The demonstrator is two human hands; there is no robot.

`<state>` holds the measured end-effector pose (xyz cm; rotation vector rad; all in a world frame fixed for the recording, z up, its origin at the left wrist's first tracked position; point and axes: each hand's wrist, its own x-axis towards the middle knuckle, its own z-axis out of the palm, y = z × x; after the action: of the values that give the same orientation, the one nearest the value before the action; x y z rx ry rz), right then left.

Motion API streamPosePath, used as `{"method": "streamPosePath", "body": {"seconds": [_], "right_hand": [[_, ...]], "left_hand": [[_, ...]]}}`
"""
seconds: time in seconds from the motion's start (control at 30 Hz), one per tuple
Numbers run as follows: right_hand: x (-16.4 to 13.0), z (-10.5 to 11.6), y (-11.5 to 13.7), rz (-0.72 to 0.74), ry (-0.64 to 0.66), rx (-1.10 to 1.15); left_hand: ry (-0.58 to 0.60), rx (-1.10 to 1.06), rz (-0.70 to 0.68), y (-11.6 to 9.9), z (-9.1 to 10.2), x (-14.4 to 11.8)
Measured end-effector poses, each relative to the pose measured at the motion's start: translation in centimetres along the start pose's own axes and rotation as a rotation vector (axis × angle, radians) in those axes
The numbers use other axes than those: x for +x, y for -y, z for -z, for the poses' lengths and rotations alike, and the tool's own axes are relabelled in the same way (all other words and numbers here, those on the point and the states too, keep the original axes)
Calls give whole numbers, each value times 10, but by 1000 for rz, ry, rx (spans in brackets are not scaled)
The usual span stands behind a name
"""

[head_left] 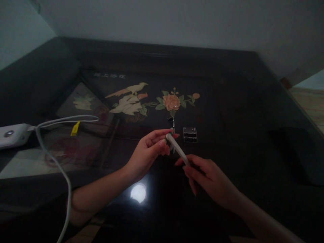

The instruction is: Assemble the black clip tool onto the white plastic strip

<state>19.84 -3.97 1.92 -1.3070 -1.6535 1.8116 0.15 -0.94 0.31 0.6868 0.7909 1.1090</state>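
White pen-like tool (178, 149) gripped at lower end by right hand (207, 177) | tip pinched by left hand (149, 152) | clear case (190, 134) lying near on dark tabletop (240, 111).

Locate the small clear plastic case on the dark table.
In the head view, the clear plastic case lies on the glossy table just right of the left hand, below the painted flower.
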Motion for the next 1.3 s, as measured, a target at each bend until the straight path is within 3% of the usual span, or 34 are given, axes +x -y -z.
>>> {"method": "streamPosePath", "body": {"seconds": [0.13, 0.4, 0.8, 1.03, 1.3], "right_hand": [[-1, 0, 0, -6, 32, 9], [4, 3, 0, -2, -105, -33], [-1, 0, -1, -9, 43, 1], [5, 2, 0, -8, -103, -25], [-1, 0, 1, 1, 19, 8]], "left_hand": [[-2, 8, -6, 0, -1, 0], [-7, -14, -10, -1, -1, 1], [-10, 9, -3, 0, 0, 0], [-33, -5, 4, -1, -2, 1], [-1, 16, -12, 1, 1, -1]]}}
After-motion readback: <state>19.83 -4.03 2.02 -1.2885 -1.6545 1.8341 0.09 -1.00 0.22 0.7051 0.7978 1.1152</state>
